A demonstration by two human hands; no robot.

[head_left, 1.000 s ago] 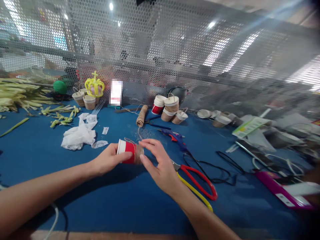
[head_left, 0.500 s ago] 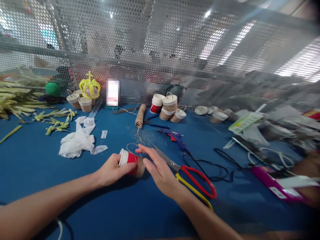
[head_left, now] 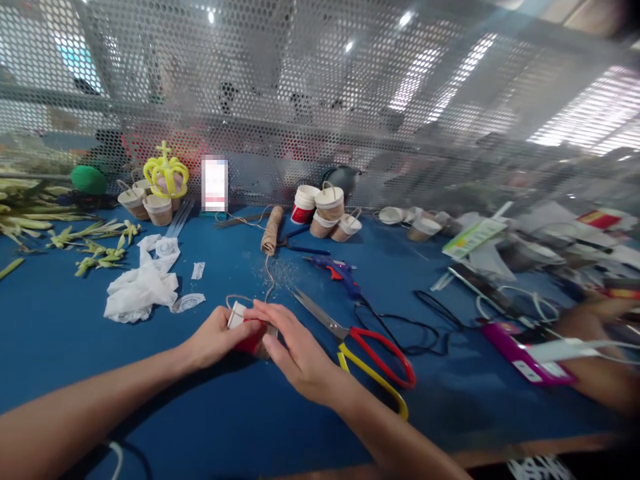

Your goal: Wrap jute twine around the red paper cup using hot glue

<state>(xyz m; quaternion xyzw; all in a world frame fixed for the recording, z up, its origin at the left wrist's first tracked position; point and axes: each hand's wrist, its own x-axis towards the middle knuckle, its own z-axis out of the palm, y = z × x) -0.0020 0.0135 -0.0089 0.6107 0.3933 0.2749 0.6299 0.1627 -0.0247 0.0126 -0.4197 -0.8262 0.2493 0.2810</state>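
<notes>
My left hand (head_left: 223, 337) is closed around a red-and-white paper cup (head_left: 245, 343), tipped on its side just above the blue table. Brown twine (head_left: 270, 270) covers the cup's base end, and a loose strand loops up over its white rim. My right hand (head_left: 295, 347) lies across the cup with straight fingers, thumb apart below them; it hides most of the twine-wrapped part. From behind the right fingers the strand runs back to a twine spool (head_left: 271, 230). Large scissors (head_left: 345, 333) with red and yellow handles lie beside my right hand, blades spread.
Beyond the scissors rests a blue glue gun (head_left: 343, 275) with a black cord. Twine-wrapped cups (head_left: 330, 203) stand stacked at the back. White lace (head_left: 143, 287) lies left; a purple power strip (head_left: 525, 353) is right, near another person's arm (head_left: 595, 360). Perforated metal mesh (head_left: 280, 100) closes the back.
My right hand has moved in over the cup, its fingers now lying across it. The cup has turned in my left hand, and the twine loop now sits by its rim. The view has shifted slightly.
</notes>
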